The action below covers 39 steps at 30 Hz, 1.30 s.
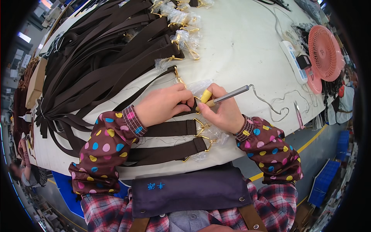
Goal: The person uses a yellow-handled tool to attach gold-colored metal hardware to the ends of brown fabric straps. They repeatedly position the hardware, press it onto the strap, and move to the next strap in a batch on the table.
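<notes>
My left hand [165,100] pinches the end of a dark brown webbing strap [189,109] beside its gold metal hardware. In my right hand [224,111] is a pen-shaped corded tool [234,93] with a metal barrel, its front end angled toward that strap end. A yellow cover [206,96] wraps my right index finger. The tool's tip is hard to make out between the fingers. Nearer to me lie two more straps, an upper one [171,128] and a lower one [171,151], with gold hooks [200,127] partly in clear plastic.
A large bundle of brown straps [87,78] spreads across the left of the white-covered table [246,43]. At right stand a pink fan [323,53], a white power strip [292,62] and pink-handled scissors [298,114]. The tool's grey cord [268,102] trails right. Another person [26,171] is at far left.
</notes>
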### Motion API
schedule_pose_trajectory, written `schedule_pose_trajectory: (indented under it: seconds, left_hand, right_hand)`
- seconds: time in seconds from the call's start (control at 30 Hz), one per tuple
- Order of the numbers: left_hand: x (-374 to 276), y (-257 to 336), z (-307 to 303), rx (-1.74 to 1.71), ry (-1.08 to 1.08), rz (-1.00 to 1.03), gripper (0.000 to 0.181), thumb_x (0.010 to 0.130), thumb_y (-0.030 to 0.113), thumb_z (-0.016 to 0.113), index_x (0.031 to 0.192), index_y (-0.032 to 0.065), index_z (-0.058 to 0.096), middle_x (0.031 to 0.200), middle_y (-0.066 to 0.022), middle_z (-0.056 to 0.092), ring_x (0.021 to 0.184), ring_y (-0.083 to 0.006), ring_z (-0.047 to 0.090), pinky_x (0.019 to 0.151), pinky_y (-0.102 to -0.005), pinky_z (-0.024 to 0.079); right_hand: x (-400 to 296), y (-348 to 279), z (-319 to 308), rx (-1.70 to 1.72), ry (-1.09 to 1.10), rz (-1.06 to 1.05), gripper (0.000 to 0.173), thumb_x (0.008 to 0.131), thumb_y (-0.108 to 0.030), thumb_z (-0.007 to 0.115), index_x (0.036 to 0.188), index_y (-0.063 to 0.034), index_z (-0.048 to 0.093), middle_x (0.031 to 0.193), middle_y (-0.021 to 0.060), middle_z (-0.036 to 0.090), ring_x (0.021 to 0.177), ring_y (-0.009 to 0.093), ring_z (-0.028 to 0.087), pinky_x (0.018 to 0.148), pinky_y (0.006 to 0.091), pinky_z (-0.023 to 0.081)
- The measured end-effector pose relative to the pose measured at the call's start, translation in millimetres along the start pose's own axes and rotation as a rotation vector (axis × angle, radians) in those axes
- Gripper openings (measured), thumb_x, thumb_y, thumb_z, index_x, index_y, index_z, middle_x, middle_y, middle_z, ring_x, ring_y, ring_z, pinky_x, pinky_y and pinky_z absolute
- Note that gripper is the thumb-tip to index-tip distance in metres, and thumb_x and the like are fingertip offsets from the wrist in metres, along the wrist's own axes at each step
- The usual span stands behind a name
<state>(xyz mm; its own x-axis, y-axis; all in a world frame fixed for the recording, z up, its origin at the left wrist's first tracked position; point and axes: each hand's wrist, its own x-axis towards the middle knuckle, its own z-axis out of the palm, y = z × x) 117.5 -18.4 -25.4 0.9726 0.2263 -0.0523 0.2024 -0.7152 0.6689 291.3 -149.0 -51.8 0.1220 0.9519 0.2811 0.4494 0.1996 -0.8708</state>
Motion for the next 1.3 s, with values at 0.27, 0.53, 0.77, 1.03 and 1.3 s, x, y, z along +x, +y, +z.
schedule_pose_trajectory:
  seconds: [0.27,0.53,0.77,1.03,1.3]
  left_hand:
    - [4.0,-4.8,1.4,-0.029,0.005,0.007,0.008,0.087,0.017,0.066,0.092,0.0141,0.06,0.093,-0.0051,0.056,0.084,-0.0261,0.061,0.071,-0.0375,0.049]
    - [8.5,-6.9,-0.9,0.019,-0.041,0.033,0.009,0.089,0.02,0.062,0.094,0.0124,0.059,0.094,-0.0058,0.056,0.084,-0.0281,0.061,0.071,-0.0385,0.049]
    - [7.4,-6.5,1.4,0.025,-0.004,0.038,0.01,0.091,0.02,0.061,0.095,0.0116,0.058,0.095,-0.006,0.058,0.084,-0.0287,0.062,0.071,-0.0388,0.049]
    - [7.6,-5.3,1.5,0.021,-0.009,0.021,0.01,0.091,0.021,0.06,0.095,0.0115,0.058,0.095,-0.0055,0.058,0.085,-0.0281,0.062,0.072,-0.0385,0.049]
    - [6.6,-5.3,1.4,0.01,0.007,0.018,0.011,0.091,0.02,0.061,0.096,0.0106,0.057,0.095,-0.0058,0.059,0.085,-0.0286,0.062,0.072,-0.0383,0.049]
  right_hand:
    - [0.3,-1.2,0.0,-0.018,-0.004,0.006,0.022,0.079,-0.01,0.068,0.08,-0.0003,0.048,0.065,0.0114,0.057,0.056,0.02,0.056,0.053,0.031,0.044]
    - [-0.1,-1.6,-0.5,-0.026,-0.001,0.01,0.022,0.08,-0.011,0.068,0.082,-0.0003,0.049,0.066,0.0116,0.057,0.058,0.02,0.057,0.054,0.0314,0.045]
    - [0.0,-1.2,-0.3,-0.048,0.005,0.0,0.023,0.08,-0.012,0.069,0.082,-0.0003,0.049,0.066,0.0118,0.057,0.058,0.021,0.057,0.054,0.0317,0.045]
    - [0.1,-0.7,0.2,-0.055,0.005,-0.001,0.023,0.08,-0.012,0.069,0.082,-0.0007,0.049,0.066,0.0116,0.057,0.059,0.022,0.057,0.054,0.0322,0.045]
    - [0.2,0.7,1.0,-0.058,0.005,-0.001,0.022,0.08,-0.012,0.068,0.082,-0.0006,0.049,0.066,0.0116,0.057,0.059,0.022,0.057,0.054,0.0323,0.045]
